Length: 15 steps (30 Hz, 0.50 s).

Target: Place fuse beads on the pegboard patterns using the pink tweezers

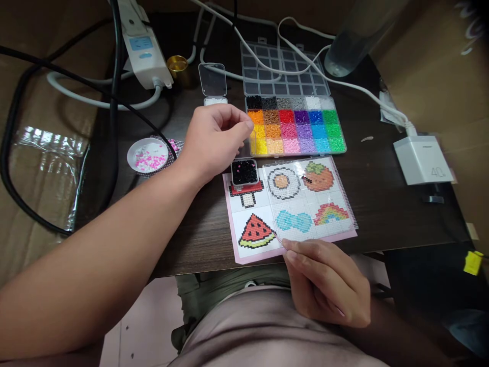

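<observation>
Closest in: the left forearm (114, 244), running up from the lower left past a round dish (130, 154) of pink and white beads. Left hand (214, 145) is above the worktop (191, 239), at the near-left corner of the sorted bead box (298, 154). Its fingers are curled, thumb close to forefinger; cannot tell whether anything is pinched between them.

Right hand (328, 280) low, at the near edge of the worktop. Fingers narrow, holding a thin implement (280, 240), mostly hidden; its tip points toward the watermelon design (255, 230).

Clear pegboard (304, 202) lies over the right part of the pattern sheet (263, 256), covering egg, orange fruit, bow and rainbow. A few dark beads (307, 179) show at the fruit's left side. The small box (245, 184) of black beads, a few pink among them, sits across the sheet's top-left, just beside the board, hiding part of the mushroom design (248, 200).

Handling, as judged for fine bead work: grip the implement lightly and near its tip; brace the right wrist on the worktop edge so the tip stays steady. Come down onto the pegs from above, since a sideways brush could knock beads loose. Left fingers would serve well steadying the small box or the board's edge, as both look light enough to slide. Keep the left forearm high over the dish; a dragged elbow could tip it.
</observation>
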Motion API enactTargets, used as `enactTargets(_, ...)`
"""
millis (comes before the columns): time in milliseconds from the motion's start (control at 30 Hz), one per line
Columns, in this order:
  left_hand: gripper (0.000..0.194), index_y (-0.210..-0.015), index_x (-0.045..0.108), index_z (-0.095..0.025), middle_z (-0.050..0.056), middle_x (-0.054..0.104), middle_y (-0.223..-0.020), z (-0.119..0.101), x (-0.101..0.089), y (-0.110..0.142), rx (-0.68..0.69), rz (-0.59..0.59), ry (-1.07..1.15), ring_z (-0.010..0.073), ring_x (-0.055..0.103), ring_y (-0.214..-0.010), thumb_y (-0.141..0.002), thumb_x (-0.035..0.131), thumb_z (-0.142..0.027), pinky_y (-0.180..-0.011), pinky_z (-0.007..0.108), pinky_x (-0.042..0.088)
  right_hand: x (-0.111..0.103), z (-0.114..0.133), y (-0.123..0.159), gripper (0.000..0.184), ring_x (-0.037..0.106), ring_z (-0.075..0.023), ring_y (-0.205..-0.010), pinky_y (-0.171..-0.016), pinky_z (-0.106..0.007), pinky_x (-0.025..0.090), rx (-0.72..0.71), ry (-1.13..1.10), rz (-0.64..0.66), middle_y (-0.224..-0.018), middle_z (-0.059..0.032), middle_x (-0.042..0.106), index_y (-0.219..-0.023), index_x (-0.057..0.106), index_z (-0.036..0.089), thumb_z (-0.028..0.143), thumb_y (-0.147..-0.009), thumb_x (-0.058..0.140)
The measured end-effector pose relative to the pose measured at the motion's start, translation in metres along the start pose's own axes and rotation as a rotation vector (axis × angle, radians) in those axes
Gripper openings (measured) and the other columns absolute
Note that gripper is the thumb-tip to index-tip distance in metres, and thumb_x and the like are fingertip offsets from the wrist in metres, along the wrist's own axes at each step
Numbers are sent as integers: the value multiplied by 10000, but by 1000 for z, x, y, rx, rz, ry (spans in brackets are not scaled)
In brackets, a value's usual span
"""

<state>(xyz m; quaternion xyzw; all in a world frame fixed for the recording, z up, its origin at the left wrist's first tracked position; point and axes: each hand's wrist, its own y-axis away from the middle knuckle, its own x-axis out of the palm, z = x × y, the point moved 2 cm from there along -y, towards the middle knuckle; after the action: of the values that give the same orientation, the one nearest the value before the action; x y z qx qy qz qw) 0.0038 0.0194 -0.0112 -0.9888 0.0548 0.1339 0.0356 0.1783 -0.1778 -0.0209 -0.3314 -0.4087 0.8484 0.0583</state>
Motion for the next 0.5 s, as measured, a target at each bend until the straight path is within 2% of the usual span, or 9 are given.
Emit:
enactTargets(133,132,-716,644,-228,-8,651,-704,0,1,0,10,-5,20,126,555,-598,-807,733,-262,-560,301,467,-2,1,-1,231,750,-190,-768,-614,-297,631,12,-10,2,-895,-139,763,-946,694,65,-70,-760,675)
enactTargets(367,130,-721,646,-213,-23,643,-698,-1,1,1,22,-7,27,113,534,-597,-807,732,-260,-563,300,455,3,0,-1,188,743,-188,-718,-564,-285,620,15,8,-75,-832,-107,755,-908,706,80,-42,-771,666)
enactTargets(500,149,-769,644,-206,-25,648,-699,-1,0,1,-22,10,-6,117,536,-635,-813,734,-316,-588,291,464,2,0,-3,242,744,-187,-734,-576,-291,629,37,3,-46,-864,-103,761,-960,706,102,-37,-765,676)
